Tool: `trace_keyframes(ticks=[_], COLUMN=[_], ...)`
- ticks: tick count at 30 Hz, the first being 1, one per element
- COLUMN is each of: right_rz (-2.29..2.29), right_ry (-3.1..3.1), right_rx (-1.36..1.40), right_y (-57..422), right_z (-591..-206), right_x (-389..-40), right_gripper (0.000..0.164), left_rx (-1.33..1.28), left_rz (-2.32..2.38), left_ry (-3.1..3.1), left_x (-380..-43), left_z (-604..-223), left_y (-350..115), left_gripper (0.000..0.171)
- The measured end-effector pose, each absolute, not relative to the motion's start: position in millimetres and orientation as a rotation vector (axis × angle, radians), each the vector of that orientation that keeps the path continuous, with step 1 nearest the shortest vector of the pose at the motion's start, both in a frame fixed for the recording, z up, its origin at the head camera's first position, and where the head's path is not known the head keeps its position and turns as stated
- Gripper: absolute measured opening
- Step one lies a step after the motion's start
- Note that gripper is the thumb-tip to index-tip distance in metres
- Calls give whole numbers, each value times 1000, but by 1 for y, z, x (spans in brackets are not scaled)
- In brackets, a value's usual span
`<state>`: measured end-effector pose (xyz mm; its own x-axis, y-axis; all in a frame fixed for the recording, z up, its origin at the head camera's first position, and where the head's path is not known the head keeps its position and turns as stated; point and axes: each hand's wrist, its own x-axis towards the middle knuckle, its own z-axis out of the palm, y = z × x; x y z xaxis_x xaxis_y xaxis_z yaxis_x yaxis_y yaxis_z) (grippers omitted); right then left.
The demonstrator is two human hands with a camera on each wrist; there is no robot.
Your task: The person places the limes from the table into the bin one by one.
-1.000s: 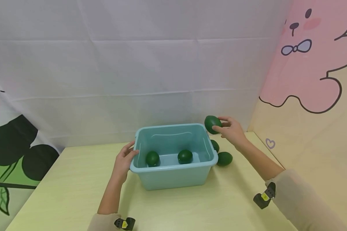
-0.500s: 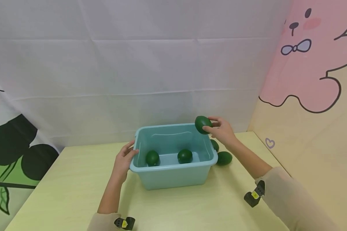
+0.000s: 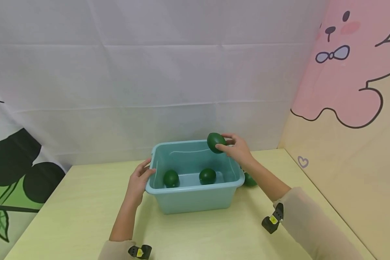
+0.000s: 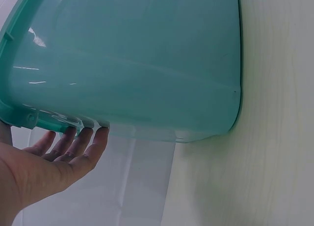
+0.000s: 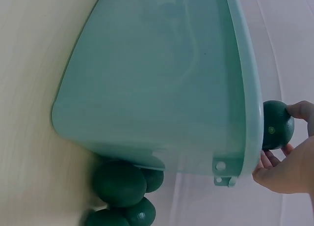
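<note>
Fruit [image 3: 216,143], dark green and smooth, is held by the right hand [image 3: 238,150] above the far right part of a pale blue tub [image 3: 195,203], higher than its rim. It is pinched from the right between thumb and fingers, and its left side is uncovered. By the left hand [image 3: 138,182] the tub is gripped at its left rim, the thumb over the edge and the fingers against the outside. Inside the tub 2 more fruits are set apart on the floor, the left fruit [image 3: 171,178] and the right fruit [image 3: 207,176]. Beside the tub's right wall a cluster of fruits [image 5: 119,183] is borne by the table [image 3: 84,209]; part of it is blurred, and perhaps 4 can be counted.

The held fruit is judged light and stiff, with a skin that could be a little slippery; it is best taken round its widest part, thumb opposed to fingers. The tub is judged to be made of thin, slightly springy plastic, best steadied by its rim.
</note>
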<state>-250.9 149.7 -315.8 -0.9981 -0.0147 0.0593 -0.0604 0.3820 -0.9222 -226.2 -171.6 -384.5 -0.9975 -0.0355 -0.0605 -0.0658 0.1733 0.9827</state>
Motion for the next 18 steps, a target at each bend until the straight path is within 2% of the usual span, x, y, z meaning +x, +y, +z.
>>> trace_keyframes(ticks=[18], right_rz=[1737], right_ry=[-2617], right_rx=[71], right_y=[114], right_z=[-324], right_x=[-256], right_gripper=[56], left_rx=[-124], left_rz=[2009], left_ry=[2391], left_x=[-227], left_z=[-386], left_y=[-171], left_gripper=[52])
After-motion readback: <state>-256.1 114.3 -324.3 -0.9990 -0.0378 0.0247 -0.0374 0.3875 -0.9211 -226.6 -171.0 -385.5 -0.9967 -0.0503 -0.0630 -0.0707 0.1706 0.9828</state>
